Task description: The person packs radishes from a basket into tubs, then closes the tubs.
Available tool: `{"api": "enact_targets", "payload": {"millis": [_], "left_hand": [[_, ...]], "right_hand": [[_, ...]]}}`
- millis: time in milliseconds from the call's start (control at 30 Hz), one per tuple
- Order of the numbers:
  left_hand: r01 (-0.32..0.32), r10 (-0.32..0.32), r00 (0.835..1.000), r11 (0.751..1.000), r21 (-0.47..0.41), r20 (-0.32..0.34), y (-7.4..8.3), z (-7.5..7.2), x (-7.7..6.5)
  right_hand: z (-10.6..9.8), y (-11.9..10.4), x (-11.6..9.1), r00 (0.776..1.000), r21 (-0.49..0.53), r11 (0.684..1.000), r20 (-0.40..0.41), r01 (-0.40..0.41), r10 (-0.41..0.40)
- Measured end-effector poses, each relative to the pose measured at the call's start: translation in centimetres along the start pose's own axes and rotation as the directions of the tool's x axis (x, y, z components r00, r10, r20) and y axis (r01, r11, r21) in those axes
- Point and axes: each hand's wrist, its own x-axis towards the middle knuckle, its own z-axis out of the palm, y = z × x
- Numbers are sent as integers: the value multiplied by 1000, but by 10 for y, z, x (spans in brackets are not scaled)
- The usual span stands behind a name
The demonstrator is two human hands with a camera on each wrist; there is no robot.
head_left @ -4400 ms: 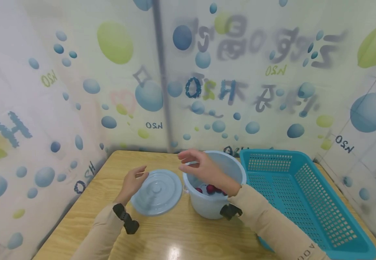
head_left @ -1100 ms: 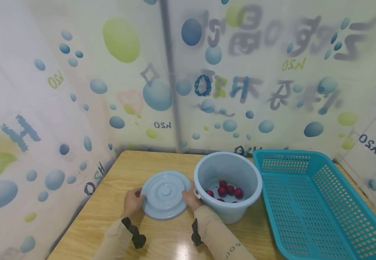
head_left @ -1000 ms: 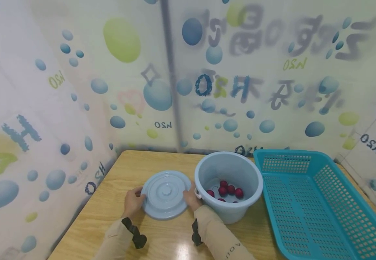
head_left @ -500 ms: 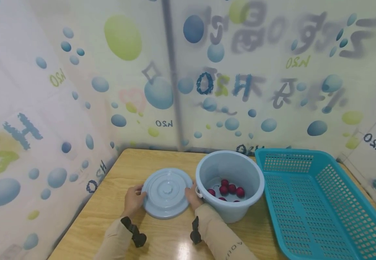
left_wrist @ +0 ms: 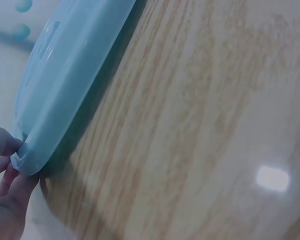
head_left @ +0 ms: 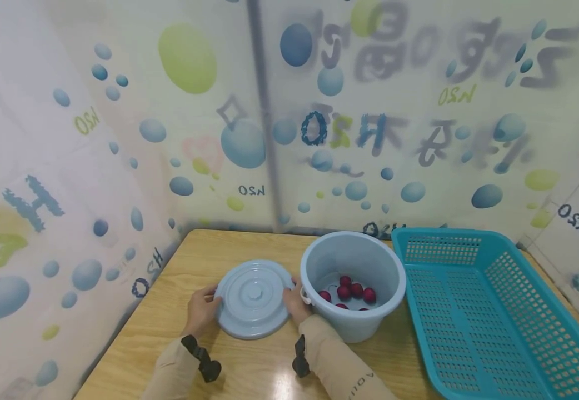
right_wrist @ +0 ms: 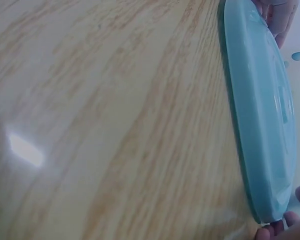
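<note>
A round light-blue lid [head_left: 254, 328] with a central knob lies low over the wooden table, between my hands. My left hand [head_left: 202, 311] pinches its left rim; in the left wrist view the thumb [left_wrist: 7, 142] is on top and fingers are below. At the right rim, my right hand [head_left: 297, 304] holds the lid, fingertips [right_wrist: 275, 227] tucked under the edge in the right wrist view. Just right of that hand stands a matching light-blue bucket [head_left: 352, 325], uncovered, with several dark-red round fruits [head_left: 343, 293] at its bottom.
A teal perforated plastic basket [head_left: 422, 347] stands right of the bucket, close to its side. The wooden table [head_left: 249, 372] reaches back to a patterned curtain [head_left: 209, 205], with another stretch along the left.
My right hand has left its place over the bucket and now holds the lid's right rim. My left hand has taken the left rim. Lately the lid shifts slightly left.
</note>
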Motion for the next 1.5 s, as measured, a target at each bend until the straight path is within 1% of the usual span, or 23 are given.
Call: {"api": "enact_targets", "payload": {"millis": [67,100,133,200,233,300,367,400,433,467,500,567,600,667,733,767,800,900,1100,1267,1300,1367,1500], "left_hand": [[7,-7,1000,1000,-2,4,-1,0,1],[11,-11,1000,1000,-2,7,-1,-1,1],[14,-14,1000,1000,0,7,-2,-1,1],[20,-20,1000,1000,-3,10,-3,-2,1],[22,-22,1000,1000,-4,13,-4,-3,0],[26,-26,1000,1000,-3,16,-5,-4,0],[34,-34,999,999,-6,18,-7,-4,0],[39,-39,999,999,-6,21,-8,-4,0],[44,-43,999,999,-8,22,-9,-4,0],[47,-46,999,999,-12,23,-10,-5,1],[48,-48,999,999,-16,21,-12,-6,1],[42,-42,999,999,-26,21,-14,-9,0],[35,-34,999,999,-28,22,-15,-11,0],[18,-17,1000,999,-38,26,-17,-14,-1],[-11,12,999,999,-43,34,-17,-19,-2],[-20,22,999,999,-42,40,-18,-21,-2],[-32,34,998,999,-37,44,-18,-23,-3],[-59,60,997,998,-30,58,-18,-30,-3],[-85,88,994,995,-48,71,-16,-49,-6],[-103,105,989,994,-22,101,-12,-75,-7],[-108,108,990,994,-10,92,-11,-80,-7],[-137,137,986,991,-9,100,-8,-92,-6],[-200,198,974,980,13,109,1,-114,-7]], "right_hand": [[3,5,5,1000,-3,1000,-2,16,-16],[11,19,18,999,-12,999,-22,40,-41],[21,37,34,998,-6,998,-23,61,-61],[47,82,75,995,-26,995,-33,95,-96],[64,111,101,990,-26,991,-57,129,-130],[96,167,154,984,-28,987,-75,160,-162],[113,198,185,981,-26,985,-84,173,-174],[116,205,192,981,-15,985,-78,175,-175],[116,209,194,972,-11,977,-94,214,-214],[113,203,191,977,-16,980,-77,198,-199],[108,194,182,975,-19,978,-75,209,-210],[83,153,139,973,-14,974,-51,226,-226],[70,131,117,976,-5,977,-34,215,-215],[43,84,72,986,20,986,-4,164,-164],[18,43,31,992,83,990,34,116,-120],[12,35,25,994,117,988,43,97,-103],[4,20,12,996,130,990,65,55,-64],[-6,5,-4,993,202,979,107,20,-43],[-3,1,-10,983,333,943,178,-12,-50],[0,-6,-20,968,419,907,242,-36,-73],[0,-9,-22,964,434,900,252,-39,-80],[1,-15,-27,958,466,884,267,-31,-107],[3,-32,-37,951,481,876,279,-22,-129]]}}
